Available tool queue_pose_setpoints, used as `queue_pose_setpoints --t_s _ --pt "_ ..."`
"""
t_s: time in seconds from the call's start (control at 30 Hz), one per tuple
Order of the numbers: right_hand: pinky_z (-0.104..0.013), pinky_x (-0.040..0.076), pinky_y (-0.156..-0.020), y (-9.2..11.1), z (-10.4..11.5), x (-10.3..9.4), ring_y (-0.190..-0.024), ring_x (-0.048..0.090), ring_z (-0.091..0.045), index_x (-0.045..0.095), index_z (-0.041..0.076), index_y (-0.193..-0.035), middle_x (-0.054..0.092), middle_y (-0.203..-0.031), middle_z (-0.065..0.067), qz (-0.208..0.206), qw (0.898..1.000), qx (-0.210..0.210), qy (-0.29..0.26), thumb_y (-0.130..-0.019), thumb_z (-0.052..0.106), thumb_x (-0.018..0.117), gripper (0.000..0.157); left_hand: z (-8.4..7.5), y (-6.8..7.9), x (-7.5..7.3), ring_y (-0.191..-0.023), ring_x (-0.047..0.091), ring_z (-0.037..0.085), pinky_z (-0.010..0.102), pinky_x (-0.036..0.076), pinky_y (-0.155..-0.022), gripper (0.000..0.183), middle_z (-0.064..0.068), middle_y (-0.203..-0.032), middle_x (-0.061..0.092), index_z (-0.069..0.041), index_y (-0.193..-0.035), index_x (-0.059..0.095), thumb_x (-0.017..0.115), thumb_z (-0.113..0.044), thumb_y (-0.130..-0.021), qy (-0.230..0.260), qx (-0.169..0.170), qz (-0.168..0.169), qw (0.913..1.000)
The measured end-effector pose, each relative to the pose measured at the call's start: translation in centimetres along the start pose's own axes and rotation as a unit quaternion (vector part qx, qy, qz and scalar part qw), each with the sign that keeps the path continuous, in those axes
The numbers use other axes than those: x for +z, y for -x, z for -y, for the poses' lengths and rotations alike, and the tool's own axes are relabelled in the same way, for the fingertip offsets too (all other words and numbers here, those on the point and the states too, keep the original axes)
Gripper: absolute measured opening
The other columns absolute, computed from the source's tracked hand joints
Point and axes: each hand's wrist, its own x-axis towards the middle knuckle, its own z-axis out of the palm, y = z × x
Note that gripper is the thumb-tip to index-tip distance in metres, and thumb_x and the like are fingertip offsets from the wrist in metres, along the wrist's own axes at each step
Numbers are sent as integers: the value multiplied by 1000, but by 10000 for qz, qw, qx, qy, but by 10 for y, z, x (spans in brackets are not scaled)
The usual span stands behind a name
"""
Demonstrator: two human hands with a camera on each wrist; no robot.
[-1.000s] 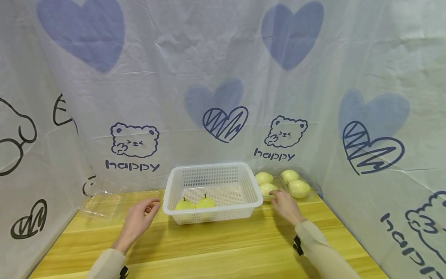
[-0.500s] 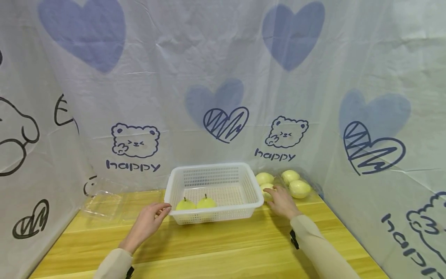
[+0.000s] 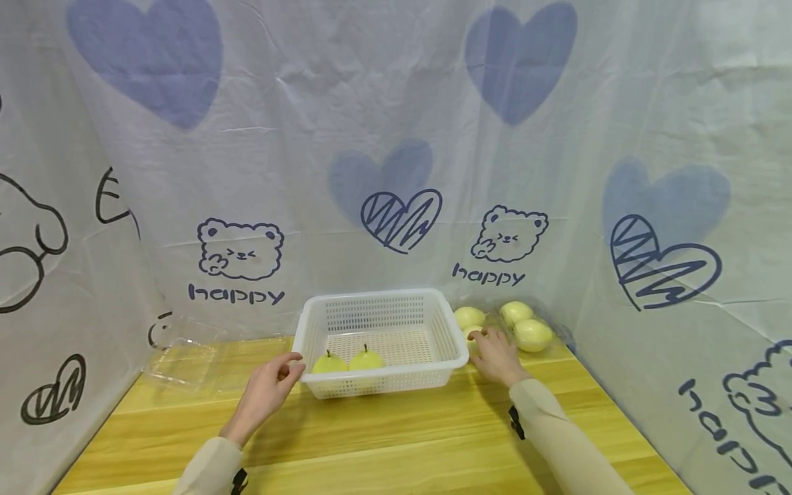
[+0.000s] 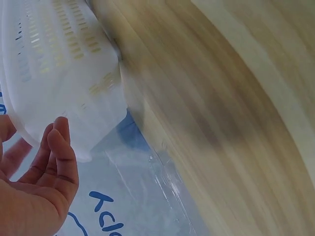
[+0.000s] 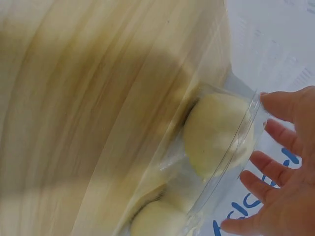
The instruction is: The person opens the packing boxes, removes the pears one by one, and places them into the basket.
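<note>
In the head view, a white perforated plastic basket [image 3: 396, 375] stands on the table with two yellow-green pears [image 3: 366, 359] in its near left part. My left hand [image 3: 267, 388] is at its left front corner, fingers loosely bent; in the left wrist view the fingertips lie close against the basket wall [image 4: 64, 93], and a firm grip is not visible. To the right of the basket my right hand [image 3: 497, 357] reaches over a pale yellow fruit [image 5: 216, 132] in a clear plastic box [image 5: 231, 150]. Its fingers are spread, with the thumb at the box's rim.
Two more pale yellow fruits [image 3: 532, 335] sit further right in clear packaging, and another fruit [image 3: 469, 317] lies behind my right hand. An open clear plastic box [image 3: 182, 361] is at the left on the wooden table [image 3: 383, 447]. A printed curtain [image 3: 322, 103] encloses the back and sides.
My left hand has come right to the basket's corner. The right hand has shifted slightly left and toward me over the near fruit. Basket and pears stay put.
</note>
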Motion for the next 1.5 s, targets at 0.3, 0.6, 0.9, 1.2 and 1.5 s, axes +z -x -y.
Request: queue_pose_setpoints --t_s 0.3,0.6,0.9,1.2,1.5 --pt "-64 40 -92 -3 0 2 -110 53 -40 65 12 -84 59 -112 -16 -444 9988 50 -190 -88 22 65 11 -1 -2 0 -71 66 21 27 49 -57 41 10 -86 66 -6 -134 56 59 -27 -99 308 -192 59 9993" --pt "-75 32 -94 -2 -14 1 -117 54 -43 62 16 -54 64 -121 -16 -489 9929 -35 -1081 -85 27 69 33 1 -2 -1 -70 67 21 27 50 -56 41 10 -86 64 -5 -132 57 59 -29 -99 396 -284 132 9987" --pt "-68 39 -95 9 -16 -10 -117 55 -42 56 17 -64 60 -129 -18 -52 9961 -133 -870 -74 39 82 36 0 -2 -1 -67 64 16 28 50 -58 40 13 -89 63 -6 -133 56 58 -28 -99 427 -313 209 9984" --pt "-77 34 -93 19 -17 -19 -130 38 -53 60 11 -118 41 -146 -26 641 9955 145 -688 -73 40 79 57 1 0 0 -69 67 23 28 50 -58 39 15 -90 64 -5 -131 57 58 -26 -99 508 -343 225 9979" --pt "-71 25 -107 34 -25 -48 -141 17 -57 36 -7 -146 27 -152 -35 1911 9757 -332 -1018 -66 23 78 94 1 -2 1 -67 65 22 28 49 -56 40 14 -88 62 -5 -133 57 58 -26 -99 583 -413 224 9972"
